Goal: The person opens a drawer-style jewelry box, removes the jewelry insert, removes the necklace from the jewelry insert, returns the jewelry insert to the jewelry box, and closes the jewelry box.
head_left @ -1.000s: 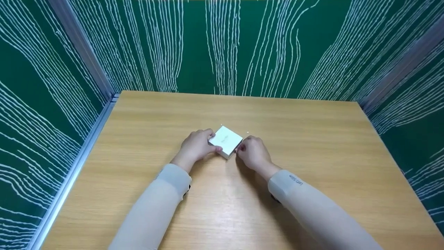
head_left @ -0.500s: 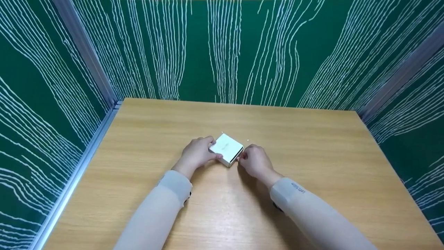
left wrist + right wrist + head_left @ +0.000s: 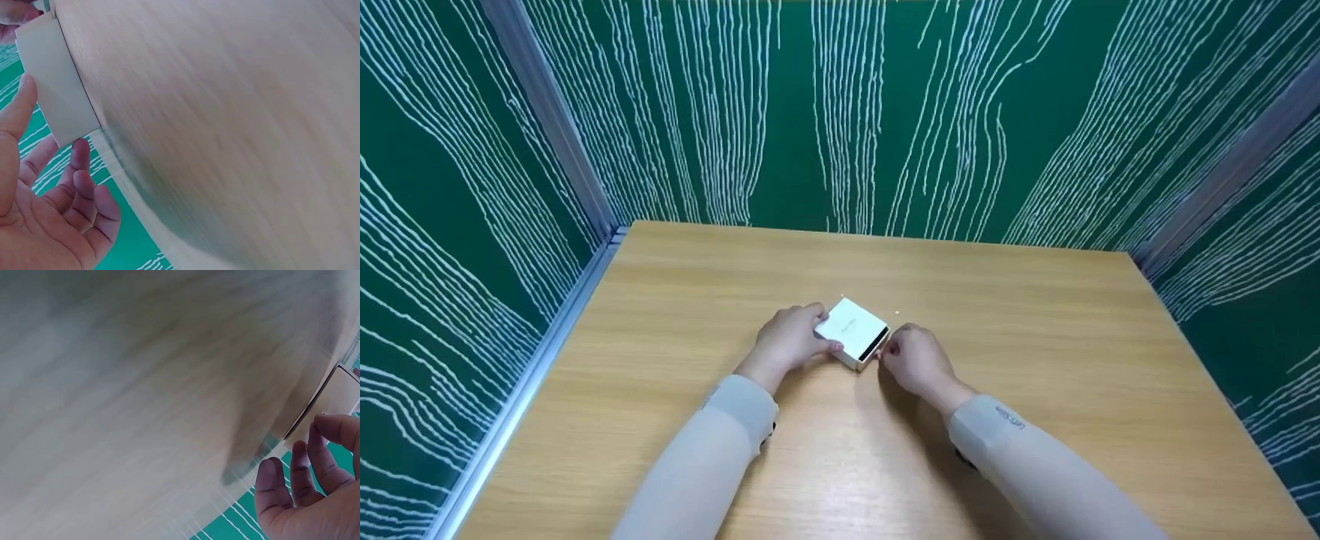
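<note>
A small white drawer box (image 3: 851,327) with faint print on its top sits at the middle of the table. My left hand (image 3: 787,339) holds its left side, thumb at the near side and fingers at the far one. The box's long plain side (image 3: 56,81) faces the left wrist camera. At the right edge, my right hand (image 3: 916,361) pinches the drawer's front with thumb and index fingertips; the other fingers are bent. Whatever small pull lies between those fingertips is hidden. A dark gap (image 3: 874,344) shows between the box top and the drawer's front.
The wooden table (image 3: 720,270) carries two tiny white specks, one a speck (image 3: 896,312) beyond my right hand. Green walls (image 3: 787,150) with white wavy lines stand behind and at both sides, joined by metal posts (image 3: 559,127).
The dark gap along the box's right edge has appeared and widened as my right hand draws the drawer slightly outward. My left hand keeps its hold. The head view has tilted up a little.
</note>
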`<state>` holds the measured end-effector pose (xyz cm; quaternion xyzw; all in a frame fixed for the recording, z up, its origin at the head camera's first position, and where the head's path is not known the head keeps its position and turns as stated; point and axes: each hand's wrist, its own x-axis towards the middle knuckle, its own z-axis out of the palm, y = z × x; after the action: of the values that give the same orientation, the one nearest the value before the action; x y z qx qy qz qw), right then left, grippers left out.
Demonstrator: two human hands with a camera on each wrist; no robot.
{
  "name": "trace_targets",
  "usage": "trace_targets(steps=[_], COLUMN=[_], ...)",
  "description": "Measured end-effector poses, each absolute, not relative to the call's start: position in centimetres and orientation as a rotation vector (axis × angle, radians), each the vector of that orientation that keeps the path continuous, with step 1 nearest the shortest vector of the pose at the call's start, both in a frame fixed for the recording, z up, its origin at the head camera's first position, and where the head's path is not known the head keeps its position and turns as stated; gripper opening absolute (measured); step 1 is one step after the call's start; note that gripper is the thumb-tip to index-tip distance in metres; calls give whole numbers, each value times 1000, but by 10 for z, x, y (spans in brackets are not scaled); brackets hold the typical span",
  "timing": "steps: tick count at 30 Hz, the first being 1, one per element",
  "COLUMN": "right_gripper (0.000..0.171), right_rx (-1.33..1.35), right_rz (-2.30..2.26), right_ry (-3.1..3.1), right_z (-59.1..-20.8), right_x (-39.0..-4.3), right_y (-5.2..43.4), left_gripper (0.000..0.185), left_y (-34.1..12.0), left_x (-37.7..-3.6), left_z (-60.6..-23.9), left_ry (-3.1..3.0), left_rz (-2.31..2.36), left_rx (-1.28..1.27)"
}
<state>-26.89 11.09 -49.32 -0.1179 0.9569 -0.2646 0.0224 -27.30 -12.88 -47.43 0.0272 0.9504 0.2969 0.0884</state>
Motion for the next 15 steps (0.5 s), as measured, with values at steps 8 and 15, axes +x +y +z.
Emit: trace_targets(steps=[8, 15], right_gripper=[21, 18], right_rx=[-344, -402], right_rz=[-807, -795], right_ry=[2941, 2953], right_z=[-491, -492], right_x=[-269, -265], right_y=[115, 115], left_gripper=[55, 54], left_y=[-127, -130], left_x=[-274, -273], left_z=[-474, -477], left_ry=[2832, 2833], left_rz=[858, 849], left_rx=[95, 87])
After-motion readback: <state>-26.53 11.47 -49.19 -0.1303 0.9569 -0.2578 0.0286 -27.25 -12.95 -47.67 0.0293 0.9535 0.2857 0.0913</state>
